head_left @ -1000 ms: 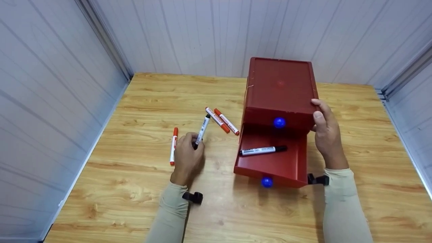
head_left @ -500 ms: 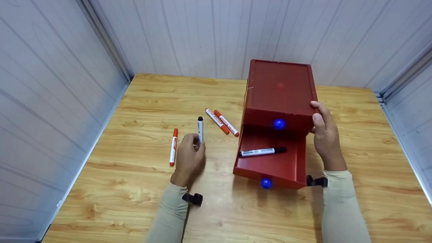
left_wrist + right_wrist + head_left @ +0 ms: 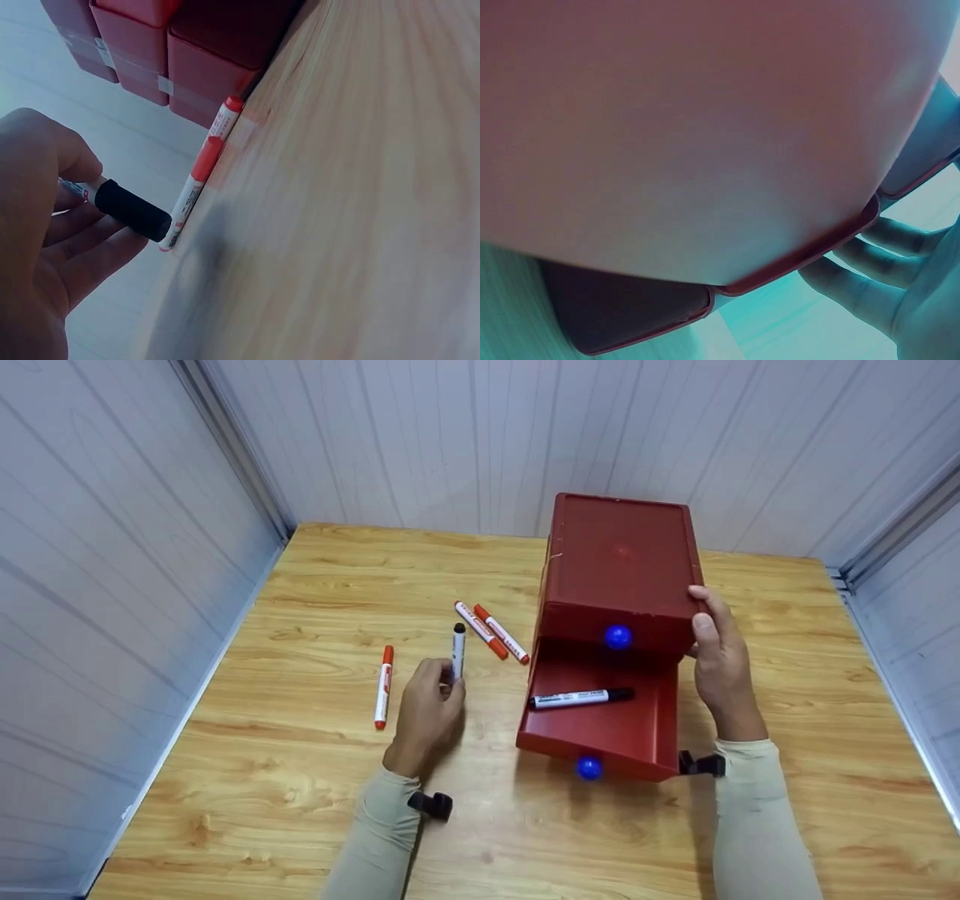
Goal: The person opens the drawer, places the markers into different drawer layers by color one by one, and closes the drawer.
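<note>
Two hands in the head view, both mine. Left hand (image 3: 431,709): fingers bent, thumb and fingertips closed on a held marker (image 3: 458,656), white barrel, black cap pointing away from me; exact tilt cannot be told. Position: over the desk (image 3: 300,810), left of the red drawer box (image 3: 622,559). Right hand (image 3: 721,667): not closed round anything, fingers fairly straight, index fingertip and thumb at the front right corner of the box top. Lower drawer (image 3: 600,735) is pulled out, one black-capped marker (image 3: 574,699) lying across its floor, cap to the right. Blue knobs: an upper knob (image 3: 618,637) on the front above, a lower knob (image 3: 589,768) on the drawer. Single red marker (image 3: 384,688) on the desk, just left of my left hand. Red marker pair (image 3: 502,634) lies close side by side near the box's left side, caps at opposite ends.

Left wrist view: held marker pinched near its black cap, my other fingers extended loosely below. Red marker pair beyond it, box behind.

Right wrist view: a broad reddish surface (image 3: 690,135) fills most of it, too near and blurred to identify. My fingers reach in at lower right, extended, tips at a red edge.
</note>
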Available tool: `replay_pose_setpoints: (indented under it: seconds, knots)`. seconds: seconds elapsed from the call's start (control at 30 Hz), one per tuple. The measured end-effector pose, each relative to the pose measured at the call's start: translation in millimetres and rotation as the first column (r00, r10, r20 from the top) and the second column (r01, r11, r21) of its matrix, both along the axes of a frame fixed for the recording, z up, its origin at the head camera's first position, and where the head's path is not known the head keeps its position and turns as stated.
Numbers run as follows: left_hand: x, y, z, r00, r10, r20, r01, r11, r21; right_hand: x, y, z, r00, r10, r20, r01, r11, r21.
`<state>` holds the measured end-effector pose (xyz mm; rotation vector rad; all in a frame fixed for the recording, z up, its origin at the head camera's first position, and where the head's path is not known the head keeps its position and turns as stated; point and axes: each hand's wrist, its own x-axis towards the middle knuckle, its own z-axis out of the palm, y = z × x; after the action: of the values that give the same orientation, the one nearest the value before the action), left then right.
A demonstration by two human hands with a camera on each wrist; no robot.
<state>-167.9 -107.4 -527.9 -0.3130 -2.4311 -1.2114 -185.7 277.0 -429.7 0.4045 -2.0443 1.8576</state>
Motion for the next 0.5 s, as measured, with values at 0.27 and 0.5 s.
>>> replay_pose_setpoints:
  seconds: [0.27,0.5]
  knots:
    - [2.5,17.3,3.6,0.996,-0.094,0.001,0.094,0.994,0.052,-0.3,1.0,-0.7,1.000,-0.020,-0.002,0.020,0.999,0.035]
    - [5.2,30.5,6.6,0.984,-0.117,-0.133,0.130,0.987,0.091,2.2,-0.1,0.7,0.999,-0.037,0.019,0.036,0.999,0.039]
